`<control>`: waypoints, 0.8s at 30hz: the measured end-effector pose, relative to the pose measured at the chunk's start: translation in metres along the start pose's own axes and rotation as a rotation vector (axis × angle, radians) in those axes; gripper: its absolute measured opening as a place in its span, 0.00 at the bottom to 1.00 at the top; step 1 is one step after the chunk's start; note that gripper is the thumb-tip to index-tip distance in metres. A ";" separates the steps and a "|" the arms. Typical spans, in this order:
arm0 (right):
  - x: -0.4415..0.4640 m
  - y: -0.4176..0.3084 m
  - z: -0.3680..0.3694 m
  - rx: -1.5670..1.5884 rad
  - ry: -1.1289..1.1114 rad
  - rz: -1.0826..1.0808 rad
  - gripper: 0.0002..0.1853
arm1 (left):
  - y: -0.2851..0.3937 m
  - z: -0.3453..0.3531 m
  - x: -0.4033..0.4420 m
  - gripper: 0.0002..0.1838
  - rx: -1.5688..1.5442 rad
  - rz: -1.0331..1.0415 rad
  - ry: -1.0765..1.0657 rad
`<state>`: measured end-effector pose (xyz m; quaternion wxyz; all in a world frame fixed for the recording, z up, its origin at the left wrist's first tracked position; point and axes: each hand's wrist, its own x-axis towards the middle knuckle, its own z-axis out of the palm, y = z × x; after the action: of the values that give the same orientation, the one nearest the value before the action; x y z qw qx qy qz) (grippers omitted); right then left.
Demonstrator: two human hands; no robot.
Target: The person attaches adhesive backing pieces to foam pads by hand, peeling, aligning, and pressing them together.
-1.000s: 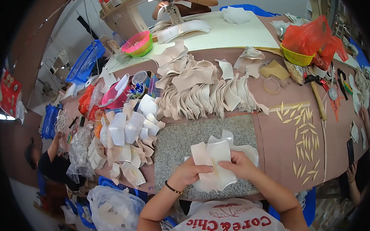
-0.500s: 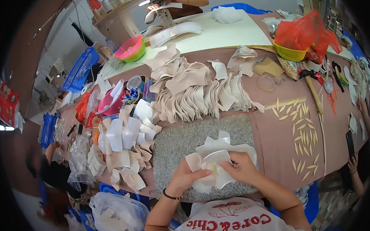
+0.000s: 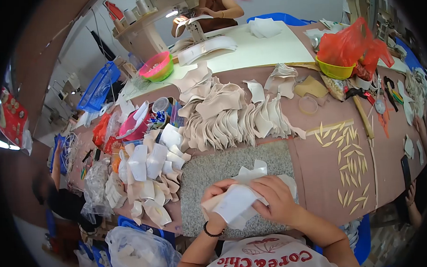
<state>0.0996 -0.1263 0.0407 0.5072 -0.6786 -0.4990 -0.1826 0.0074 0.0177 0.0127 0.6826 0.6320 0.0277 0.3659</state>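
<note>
Both my hands are closed on a thin, curved cut piece [image 3: 235, 205] with a white face and a cream side, just over the grey textured mat [image 3: 196, 176]. My left hand [image 3: 216, 192] grips its left part from behind, with the fingers partly hidden. My right hand [image 3: 278, 197] has its fingers bent over the upper right part and its thumb below. Under and beyond the hands, more white pieces [image 3: 254, 169] lie on the mat, partly covered.
Rows of beige cut pieces [image 3: 222, 121] stand behind the mat. White and beige pieces [image 3: 149, 166] pile up at left. Yellow leaf-shaped strips [image 3: 348, 152] and a hammer [image 3: 363, 116] lie at right. Across the table a person [image 3: 223, 8] works at a sewing machine [image 3: 167, 17].
The held piece has been turned, so its broad white face now shows. My left fingers have moved up behind it, and my right fingers now curl over its top.
</note>
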 end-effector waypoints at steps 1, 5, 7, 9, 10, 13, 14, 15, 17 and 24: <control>-0.002 0.003 0.002 0.010 -0.016 -0.001 0.22 | -0.001 0.001 0.001 0.18 0.104 0.055 -0.053; 0.000 0.006 0.001 -0.015 -0.050 0.000 0.22 | -0.013 0.000 -0.005 0.16 0.105 0.029 -0.012; 0.001 0.006 -0.002 -0.097 -0.068 -0.057 0.21 | -0.016 -0.005 -0.006 0.23 -0.077 -0.305 0.041; 0.002 0.010 -0.009 -0.183 -0.088 -0.120 0.20 | -0.002 0.001 -0.006 0.31 -0.005 -0.232 0.025; 0.002 0.015 -0.013 -0.269 -0.091 -0.153 0.20 | 0.007 0.006 -0.005 0.39 0.070 -0.160 0.010; 0.004 0.019 -0.016 -0.376 -0.134 -0.202 0.19 | 0.037 -0.005 -0.004 0.49 0.778 0.141 -0.123; 0.004 0.019 -0.016 -0.395 -0.177 -0.214 0.20 | 0.050 0.004 0.000 0.43 1.068 0.269 -0.163; 0.004 0.017 -0.014 -0.391 -0.187 -0.220 0.20 | 0.052 0.009 0.006 0.43 1.067 0.262 -0.152; 0.004 0.011 -0.008 -0.365 -0.218 -0.277 0.20 | 0.053 0.015 0.015 0.33 1.225 0.205 -0.482; 0.015 -0.001 -0.006 -0.459 -0.283 -0.116 0.14 | 0.029 0.021 0.021 0.21 1.222 0.411 -0.490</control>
<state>0.1073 -0.1245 0.0553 0.2540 -0.7648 -0.5486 -0.2228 0.0197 0.0098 0.0516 0.1072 0.9603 -0.0465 0.2532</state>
